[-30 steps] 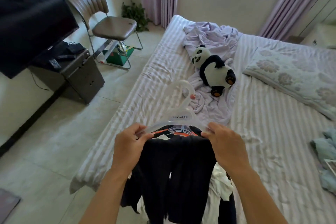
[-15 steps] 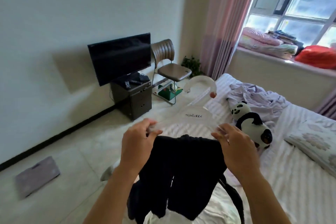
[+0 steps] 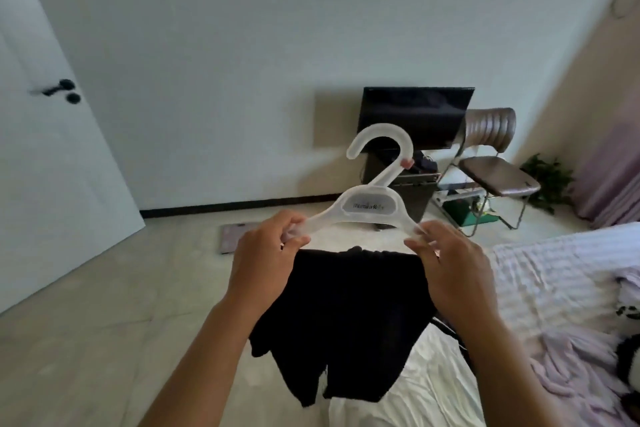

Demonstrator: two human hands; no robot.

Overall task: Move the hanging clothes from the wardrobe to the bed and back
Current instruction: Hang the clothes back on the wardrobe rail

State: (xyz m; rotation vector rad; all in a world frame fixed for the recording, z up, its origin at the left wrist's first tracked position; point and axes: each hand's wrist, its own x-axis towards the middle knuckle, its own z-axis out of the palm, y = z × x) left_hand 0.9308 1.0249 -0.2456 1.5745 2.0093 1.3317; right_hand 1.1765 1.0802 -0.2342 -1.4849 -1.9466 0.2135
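Head view: frosted translucent plastic hanger (image 3: 372,208), curved hook upright, pinched at each arm-end by left hand (image 3: 265,253) and right hand (image 3: 450,263); limp black garment (image 3: 346,315) draped beneath; striped bed (image 3: 547,274) rightward.

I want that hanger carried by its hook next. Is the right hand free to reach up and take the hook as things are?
Probably not yet: the right hand pinches the hanger arm, as does the left hand. The hook itself stands clear above.

Bed (image 3: 540,274) at right, striped sheet — rumpled lilac blanket (image 3: 581,367) and panda toy (image 3: 628,350) lying on it. Tiled floor (image 3: 104,305) — scale (image 3: 231,236), chair (image 3: 495,166), TV cabinet (image 3: 412,191) standing on it
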